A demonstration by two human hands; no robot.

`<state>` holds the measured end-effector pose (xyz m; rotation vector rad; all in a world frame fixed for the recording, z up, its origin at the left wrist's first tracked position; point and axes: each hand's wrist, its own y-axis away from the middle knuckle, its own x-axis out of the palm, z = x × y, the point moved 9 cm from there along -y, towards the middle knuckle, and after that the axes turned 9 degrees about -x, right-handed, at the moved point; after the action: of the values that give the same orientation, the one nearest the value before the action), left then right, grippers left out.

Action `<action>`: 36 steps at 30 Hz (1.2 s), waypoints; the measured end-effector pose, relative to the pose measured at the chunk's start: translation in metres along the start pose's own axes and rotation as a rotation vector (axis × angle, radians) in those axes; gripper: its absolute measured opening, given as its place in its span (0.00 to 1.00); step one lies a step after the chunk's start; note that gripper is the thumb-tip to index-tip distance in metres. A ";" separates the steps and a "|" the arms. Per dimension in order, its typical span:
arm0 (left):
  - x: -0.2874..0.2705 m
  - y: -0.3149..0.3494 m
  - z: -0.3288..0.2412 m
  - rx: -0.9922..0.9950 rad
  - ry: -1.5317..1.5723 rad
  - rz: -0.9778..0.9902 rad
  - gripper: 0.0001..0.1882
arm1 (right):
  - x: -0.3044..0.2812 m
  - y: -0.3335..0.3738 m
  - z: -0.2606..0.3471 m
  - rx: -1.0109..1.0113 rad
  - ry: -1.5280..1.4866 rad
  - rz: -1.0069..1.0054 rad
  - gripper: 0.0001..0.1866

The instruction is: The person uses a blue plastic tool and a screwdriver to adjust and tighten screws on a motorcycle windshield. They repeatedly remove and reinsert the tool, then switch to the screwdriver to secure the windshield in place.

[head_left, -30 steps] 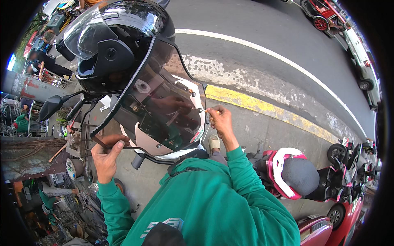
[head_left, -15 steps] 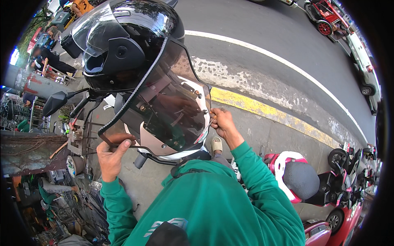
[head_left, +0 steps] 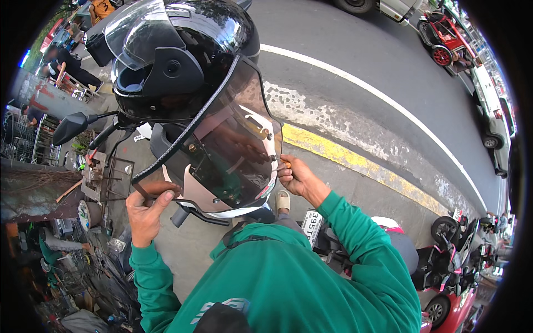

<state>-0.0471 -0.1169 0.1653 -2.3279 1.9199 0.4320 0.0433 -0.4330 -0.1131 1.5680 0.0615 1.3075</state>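
Note:
A tinted windshield (head_left: pixel 244 155) with a trimmed edge stands on the white front of a motorcycle. My left hand (head_left: pixel 145 213) pinches its lower left corner between thumb and fingers; the fingertips show through the plastic. By the right edge my right hand (head_left: pixel 300 178) is closed, thumb against fingers, on something small and orange-brown that I cannot make out. Dark bolts show on the fairing (head_left: pixel 197 194) behind the shield. Just beyond the windshield sits a black helmet (head_left: pixel 214 33), its clear visor (head_left: pixel 139 28) raised.
A side mirror (head_left: pixel 70 129) sticks out at the left. Beyond a yellow kerb (head_left: pixel 333 152) runs the road, with a red tricycle (head_left: pixel 442 53) and a white vehicle (head_left: pixel 488 105). Parked motorcycles (head_left: pixel 438 252) stand at right. Cluttered scrap (head_left: pixel 72 277) lies at lower left; people are farther back.
The view has shifted slightly, and another vehicle has come further into sight at the top of the road. Both hands keep their places at the windshield's edges.

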 end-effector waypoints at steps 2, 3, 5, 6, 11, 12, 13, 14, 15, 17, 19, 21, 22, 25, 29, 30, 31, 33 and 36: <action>-0.002 0.001 0.000 -0.002 -0.033 -0.011 0.08 | -0.007 0.001 0.006 -0.063 0.180 -0.036 0.16; -0.002 0.001 -0.001 0.004 -0.054 -0.015 0.08 | -0.007 0.000 0.011 -0.104 0.253 -0.036 0.16; -0.003 0.001 0.000 0.002 -0.052 -0.021 0.09 | -0.010 0.001 0.016 -0.095 0.362 -0.065 0.13; -0.004 0.001 0.002 -0.005 -0.030 -0.028 0.09 | -0.008 -0.001 0.016 -0.063 0.336 -0.055 0.13; -0.004 0.001 0.003 -0.019 -0.038 -0.035 0.10 | 0.000 0.002 0.007 0.068 0.106 -0.027 0.14; -0.004 0.001 0.002 -0.012 -0.041 -0.030 0.09 | -0.002 0.005 0.010 0.010 0.192 -0.029 0.14; -0.003 0.001 0.001 -0.005 -0.045 -0.026 0.09 | -0.002 0.007 0.013 -0.041 0.278 -0.008 0.14; -0.003 0.001 0.000 -0.007 -0.037 -0.026 0.09 | -0.003 0.008 0.015 -0.065 0.308 -0.033 0.14; -0.003 0.001 0.000 -0.010 -0.027 -0.028 0.09 | -0.004 0.008 0.016 -0.080 0.341 -0.037 0.14; -0.003 0.002 -0.002 -0.016 -0.043 -0.037 0.09 | -0.003 0.007 0.010 -0.012 0.206 -0.033 0.14; -0.004 0.003 -0.005 -0.011 -0.095 -0.054 0.09 | 0.006 0.002 0.000 0.145 -0.150 -0.020 0.13; -0.003 0.003 -0.005 -0.024 -0.059 -0.060 0.10 | 0.007 -0.001 0.000 0.162 -0.171 -0.005 0.13; -0.003 0.003 -0.005 -0.025 -0.043 -0.061 0.10 | 0.004 -0.002 -0.002 0.166 -0.195 -0.035 0.13; -0.004 0.005 -0.004 -0.053 -0.067 -0.086 0.11 | -0.002 -0.002 0.002 0.078 0.024 -0.034 0.12; -0.005 0.004 -0.003 -0.066 -0.056 -0.075 0.11 | -0.003 0.005 0.014 -0.034 0.273 -0.055 0.12; -0.005 0.003 -0.004 -0.042 -0.062 -0.072 0.10 | -0.002 0.006 0.017 -0.049 0.321 -0.063 0.12; -0.006 0.003 -0.006 -0.017 -0.082 -0.076 0.09 | -0.002 0.008 0.019 -0.059 0.366 -0.064 0.12; -0.006 0.002 -0.005 -0.024 -0.078 -0.069 0.10 | -0.001 0.009 0.023 -0.076 0.441 -0.061 0.12; -0.007 0.003 -0.004 -0.033 -0.077 -0.071 0.10 | -0.003 0.008 0.026 -0.089 0.534 -0.057 0.13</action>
<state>-0.0502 -0.1124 0.1716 -2.3546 1.8031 0.5425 0.0572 -0.4556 -0.1059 1.1003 0.3731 1.6273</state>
